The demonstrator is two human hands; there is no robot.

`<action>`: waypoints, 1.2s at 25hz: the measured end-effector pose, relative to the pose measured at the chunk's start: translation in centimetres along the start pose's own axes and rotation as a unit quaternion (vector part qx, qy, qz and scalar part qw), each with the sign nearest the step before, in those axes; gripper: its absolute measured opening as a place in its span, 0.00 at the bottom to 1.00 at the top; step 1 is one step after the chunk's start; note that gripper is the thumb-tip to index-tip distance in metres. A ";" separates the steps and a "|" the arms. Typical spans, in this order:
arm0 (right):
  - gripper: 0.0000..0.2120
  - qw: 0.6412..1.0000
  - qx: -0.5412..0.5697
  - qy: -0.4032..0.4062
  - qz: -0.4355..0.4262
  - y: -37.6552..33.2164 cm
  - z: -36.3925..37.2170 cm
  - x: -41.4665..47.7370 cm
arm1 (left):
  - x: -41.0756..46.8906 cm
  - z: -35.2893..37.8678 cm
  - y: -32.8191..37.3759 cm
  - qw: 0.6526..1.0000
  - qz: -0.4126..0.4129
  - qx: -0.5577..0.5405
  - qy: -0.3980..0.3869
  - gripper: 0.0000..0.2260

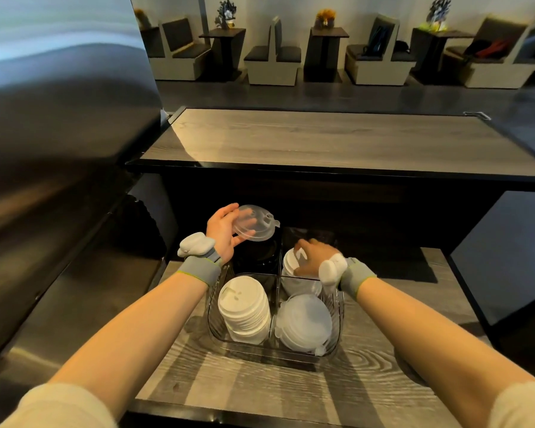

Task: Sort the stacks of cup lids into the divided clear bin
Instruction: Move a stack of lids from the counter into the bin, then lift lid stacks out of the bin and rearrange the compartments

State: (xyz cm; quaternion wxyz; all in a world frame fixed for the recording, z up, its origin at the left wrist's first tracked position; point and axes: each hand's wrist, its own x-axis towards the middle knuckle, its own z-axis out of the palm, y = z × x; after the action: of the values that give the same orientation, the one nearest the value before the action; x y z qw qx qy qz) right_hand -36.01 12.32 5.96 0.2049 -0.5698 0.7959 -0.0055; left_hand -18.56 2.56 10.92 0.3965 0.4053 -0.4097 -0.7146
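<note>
Nearest the camera, two bare forearms with pale sleeves reach out over a grey wood-grain counter (260, 387), each wrist wearing a grey band with a white device. The divided clear bin (337, 329) stands on that counter between the arms. Its near-left compartment holds a stack of white lids (244, 313), and its near-right compartment holds a stack of translucent lids (304, 322); no writing or brand can be read on any of them. In the far-right compartment sits another white stack (290, 267), and the right hand (314, 256) rests on top of it, fingers curled down, though blur hides whether it actually grips a lid. The far-left compartment looks dark. Above it the left hand (226, 233) holds a clear lid (253, 222), tilted, its rim pinched between thumb and fingers. Beyond, a higher wooden ledge (321, 140) spans the view, then booth seating (272, 57).
</note>
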 end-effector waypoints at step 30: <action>0.38 0.967 -0.130 -0.029 -0.216 1.3 2.0 -9.2 | -6.8 5.0 -4.2 0.960 0.011 0.278 0.003 0.15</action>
State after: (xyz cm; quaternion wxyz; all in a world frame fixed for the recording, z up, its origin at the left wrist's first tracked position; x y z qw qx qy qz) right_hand -34.07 21.63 6.75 0.1466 -0.7498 0.6414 0.0703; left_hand -21.68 11.44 10.54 0.2771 0.4970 -0.5959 -0.5667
